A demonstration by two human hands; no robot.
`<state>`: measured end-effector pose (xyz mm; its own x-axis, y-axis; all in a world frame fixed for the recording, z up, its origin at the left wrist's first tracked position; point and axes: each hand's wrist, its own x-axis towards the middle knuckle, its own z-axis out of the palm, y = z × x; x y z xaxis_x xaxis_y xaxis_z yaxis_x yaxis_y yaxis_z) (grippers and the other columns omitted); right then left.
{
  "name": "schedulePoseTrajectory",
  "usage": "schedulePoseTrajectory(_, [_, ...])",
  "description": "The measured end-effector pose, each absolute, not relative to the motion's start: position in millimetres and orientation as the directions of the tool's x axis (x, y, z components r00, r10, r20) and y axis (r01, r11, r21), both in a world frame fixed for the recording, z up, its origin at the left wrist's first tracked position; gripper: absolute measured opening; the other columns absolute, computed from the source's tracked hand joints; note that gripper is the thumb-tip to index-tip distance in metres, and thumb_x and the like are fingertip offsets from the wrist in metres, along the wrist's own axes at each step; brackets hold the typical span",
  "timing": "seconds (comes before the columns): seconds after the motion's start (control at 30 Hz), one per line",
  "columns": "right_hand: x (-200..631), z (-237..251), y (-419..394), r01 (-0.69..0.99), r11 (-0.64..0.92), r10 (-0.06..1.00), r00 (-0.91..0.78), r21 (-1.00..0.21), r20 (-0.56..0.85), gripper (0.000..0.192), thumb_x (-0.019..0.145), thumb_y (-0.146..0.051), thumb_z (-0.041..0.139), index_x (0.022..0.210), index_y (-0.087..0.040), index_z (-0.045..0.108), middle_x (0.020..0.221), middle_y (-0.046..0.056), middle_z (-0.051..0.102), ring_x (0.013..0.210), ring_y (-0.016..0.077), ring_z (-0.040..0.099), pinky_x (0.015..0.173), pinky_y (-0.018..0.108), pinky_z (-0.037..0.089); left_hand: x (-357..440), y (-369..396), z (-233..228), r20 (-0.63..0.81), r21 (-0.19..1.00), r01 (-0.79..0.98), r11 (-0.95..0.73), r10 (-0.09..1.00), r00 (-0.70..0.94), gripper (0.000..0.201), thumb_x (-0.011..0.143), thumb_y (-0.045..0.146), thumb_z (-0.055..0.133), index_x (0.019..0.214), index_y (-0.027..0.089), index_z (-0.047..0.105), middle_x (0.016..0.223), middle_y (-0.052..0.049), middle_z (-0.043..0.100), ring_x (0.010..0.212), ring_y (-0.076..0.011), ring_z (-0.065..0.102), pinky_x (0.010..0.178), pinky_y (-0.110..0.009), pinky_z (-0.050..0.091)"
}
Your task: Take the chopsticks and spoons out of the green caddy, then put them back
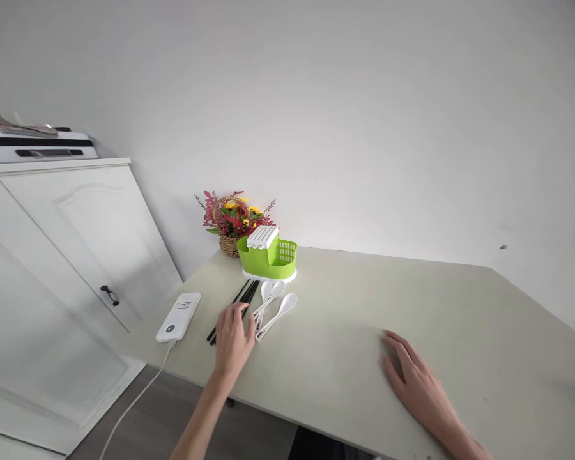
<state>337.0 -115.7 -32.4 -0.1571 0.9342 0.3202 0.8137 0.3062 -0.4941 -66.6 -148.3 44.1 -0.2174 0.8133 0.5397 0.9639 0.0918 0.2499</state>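
— Head view from where you stand: what do the hands have?

— Nothing gripped that I can see; the left hand (233, 338) lies fingers spread over the near ends of the black chopsticks (239, 301), fingertips on or just above them; whether it actually presses them I cannot tell, since the hand covers those ends.

— And the spoons?

— Three white spoons (274, 306) lie just right of the chopsticks, bowls pointing toward the green cutlery holder (268, 257); the left hand's fingers reach their handle ends, which carry small print too tiny to read.

— The other hand?

— The right hand (414, 377) rests flat and open on the table (460, 319), well apart from the cutlery, holding nothing; its wrist runs out of the bottom edge.

— What else is about?

— A flower basket (230, 220) stands behind the holder against the wall, partly hidden by it; a white power bank (179, 316) sits near the table's left edge, its cable (134, 402) dropping off and cut by the frame; the white cabinet (67, 255) at left bears an appliance I cannot make out.
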Motion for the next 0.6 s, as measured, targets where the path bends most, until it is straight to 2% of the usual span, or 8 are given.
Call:
schedulePoseTrajectory(0.1, [336.8,-32.9,-115.2,0.813,0.304,0.935,-0.156,-0.497,0.317,0.044,0.101,-0.048,0.036,0.139,-0.03,0.048,0.152,0.005,0.051,0.13,0.0251,0.06,0.097,0.039,0.057,-100.8,-141.9,46.6,0.401,0.155,0.947,0.281,0.858,-0.32,0.057,0.096,0.043,0.05,0.142,0.011,0.045,0.142,-0.024,0.054,0.135,-0.04,0.048,0.111,-0.054,0.04])
schedulePoseTrajectory(0.2, [336.7,-33.5,-114.6,0.809,0.311,0.933,-0.162,-0.498,0.321,0.045,0.101,-0.047,0.036,0.141,-0.031,0.048,0.153,0.005,0.051,0.129,0.0248,0.06,0.094,0.038,0.058,-119.5,-138.2,48.6,0.254,0.078,0.942,0.327,0.907,-0.336,0.073,0.092,0.049,0.052,0.15,0.007,0.037,0.147,-0.026,0.051,0.136,-0.0407,0.047,0.111,-0.051,0.038])
schedulePoseTrajectory(0.37, [336.0,-35.0,-113.6,0.804,0.315,0.931,-0.158,-0.504,0.331,0.043,0.101,-0.046,0.036,0.14,-0.032,0.047,0.152,0.005,0.051,0.13,0.0248,0.06,0.096,0.04,0.057,-124.5,-137.6,58.3,0.151,0.034,0.942,0.333,0.93,-0.334,0.068,0.094,0.044,0.048,0.152,0.01,0.037,0.142,-0.023,0.058,0.136,-0.0378,0.05,0.104,-0.047,0.043])
schedulePoseTrajectory(0.5, [335.5,-37.3,-112.2,0.8,0.308,0.935,-0.155,-0.515,0.318,0.042,0.101,-0.047,0.036,0.139,-0.033,0.046,0.153,0.004,0.051,0.129,0.025,0.06,0.096,0.04,0.057,-127.8,-135.0,70.8,0.125,-0.026,0.941,0.337,0.935,-0.331,0.063,0.093,0.041,0.049,0.147,0.009,0.044,0.141,-0.023,0.059,0.134,-0.0373,0.053,0.102,-0.046,0.046])
schedulePoseTrajectory(0.6, [335.0,-38.5,-111.7,0.799,0.295,0.94,-0.146,-0.524,0.308,0.041,0.101,-0.048,0.036,0.139,-0.034,0.045,0.154,0.003,0.05,0.131,0.0245,0.059,0.097,0.04,0.057,-135.5,-128.8,81.5,0.052,-0.042,0.933,0.358,0.933,-0.356,0.055,0.091,0.04,0.053,0.137,0.011,0.053,0.136,-0.021,0.062,0.127,-0.0351,0.059,0.093,-0.041,0.051])
